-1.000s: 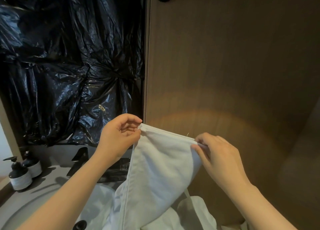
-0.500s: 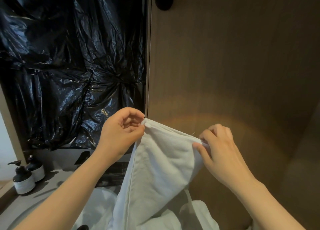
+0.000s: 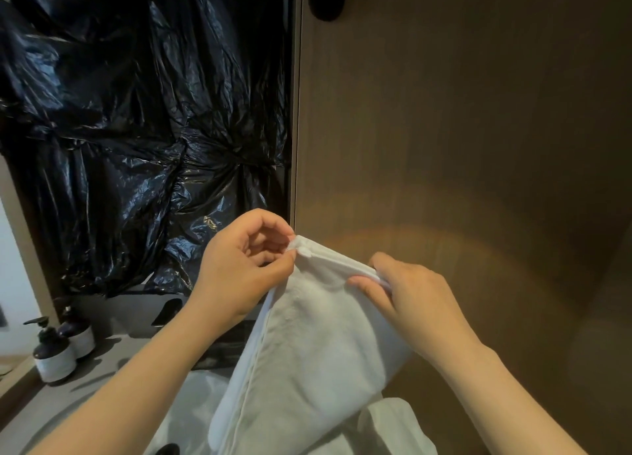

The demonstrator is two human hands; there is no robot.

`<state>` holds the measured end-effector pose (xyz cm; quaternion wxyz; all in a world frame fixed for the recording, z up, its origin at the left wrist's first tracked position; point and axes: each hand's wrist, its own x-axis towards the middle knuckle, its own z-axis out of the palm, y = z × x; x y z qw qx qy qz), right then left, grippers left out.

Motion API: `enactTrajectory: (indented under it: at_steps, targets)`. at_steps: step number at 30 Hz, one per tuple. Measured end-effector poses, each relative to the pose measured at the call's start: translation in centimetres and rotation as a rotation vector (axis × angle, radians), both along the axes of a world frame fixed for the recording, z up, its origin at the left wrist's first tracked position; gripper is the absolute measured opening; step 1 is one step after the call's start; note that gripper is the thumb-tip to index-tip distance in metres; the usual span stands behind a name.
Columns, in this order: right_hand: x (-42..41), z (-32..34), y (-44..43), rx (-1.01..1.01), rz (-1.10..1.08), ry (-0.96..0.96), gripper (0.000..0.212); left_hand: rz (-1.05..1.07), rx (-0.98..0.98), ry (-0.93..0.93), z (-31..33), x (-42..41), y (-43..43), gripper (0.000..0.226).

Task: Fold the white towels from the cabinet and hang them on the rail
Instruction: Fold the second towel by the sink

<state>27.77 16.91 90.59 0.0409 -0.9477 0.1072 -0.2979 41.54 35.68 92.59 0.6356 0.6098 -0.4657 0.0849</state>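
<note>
At the lower left, two dark pump bottles [image 3: 54,359] stand on the tabletop [image 3: 102,369], contents unseen. At lower centre the left hand [image 3: 239,270] and right hand [image 3: 410,297] hold up a white towel [image 3: 318,352], fingers [image 3: 270,222] pinched on its top edge.

Just one view here — a wide-angle cam worn on the person's head, facing forward and tilted down a bit. It sits really close to the action: the left hand [image 3: 239,270] and right hand [image 3: 410,297] fill the lower middle, reaching in from the bottom edge, the white towel [image 3: 318,352] hanging between them. A wood panel [image 3: 444,129] takes up the whole right side just behind the hands, black plastic sheeting [image 3: 136,129] covers the upper left, and two pump bottles [image 3: 54,359] sit off at the lower-left edge.
</note>
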Motion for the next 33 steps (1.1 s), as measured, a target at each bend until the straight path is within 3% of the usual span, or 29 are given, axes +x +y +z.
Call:
enactTrajectory:
  at_steps: [6, 11, 17, 23, 27, 30, 33]
  targets:
    - [0.4, 1.3, 1.0, 0.011, 0.1, 0.006, 0.046, -0.028, -0.022, 0.029, -0.1, -0.4, -0.1, 0.035]
    - [1.3, 2.1, 2.2, 0.15, 0.218, -0.064, 0.026, -0.047, -0.065, 0.034, 0.3, -0.6, -0.1, 0.032]
    - [2.2, 2.5, 3.1, 0.263, 0.312, -0.099, 0.043, -0.061, -0.082, 0.082, -0.3, -0.1, 1.0, 0.033]
    - [2.9, 3.3, 3.5, 0.17, 0.311, -0.097, 0.035, -0.102, -0.11, 0.123, -0.8, 0.3, 1.5, 0.032]
    - [3.0, 3.4, 3.8, 0.139, 0.295, -0.194, 0.033, -0.158, 0.073, 0.18, -2.6, 1.5, 2.4, 0.046]
    - [2.9, 4.0, 3.8, 0.109, 0.281, -0.241, 0.033, -0.113, 0.243, 0.172, -4.3, 2.1, 2.8, 0.034]
    - [2.7, 4.5, 3.7, 0.111, 0.264, -0.268, 0.032, -0.119, 0.271, 0.191, -5.2, 2.6, 3.0, 0.024]
